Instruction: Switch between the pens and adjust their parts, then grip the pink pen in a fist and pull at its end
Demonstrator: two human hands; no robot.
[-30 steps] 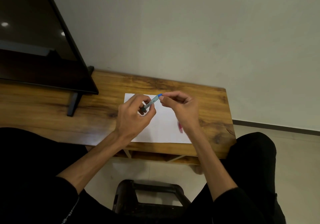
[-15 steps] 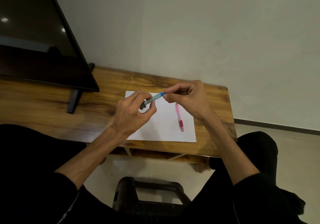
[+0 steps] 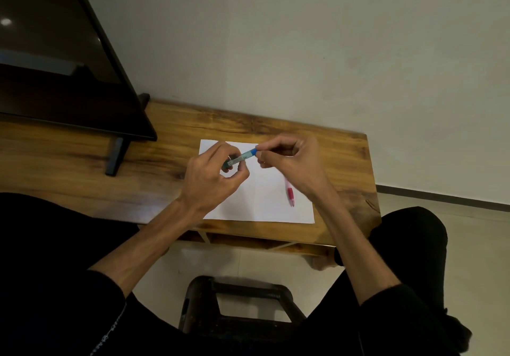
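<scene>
- Both hands meet over the sheet of paper (image 3: pixel 259 204) in the head view, each gripping one end of a blue pen (image 3: pixel 242 157).
- Left hand (image 3: pixel 212 179): fingers curled round the pen's darker lower end, thumb tucked alongside, wrist running off toward 7 o'clock.
- Right hand (image 3: pixel 292 162): fingertips pinch the bright blue end of the pen, the remaining fingers curled in, forearm running off toward 5 o'clock.
- The blue pen is held in the air above the upper part of the paper, slanting from 8 o'clock up to 2 o'clock between the two hands.
- A pink pen (image 3: pixel 290 194) lies on the paper at 5 o'clock from the blue pen, partly hidden by the right wrist, near the sheet's right edge.
- The paper lies flat on a wooden table (image 3: pixel 165 146), close to its near edge.
- A dark television (image 3: pixel 55 79) stands on the table at 10 o'clock from the hands, well apart from the paper.
- A dark stool (image 3: pixel 248 300) sits on the floor at 6 o'clock, between the person's black-clad legs.
</scene>
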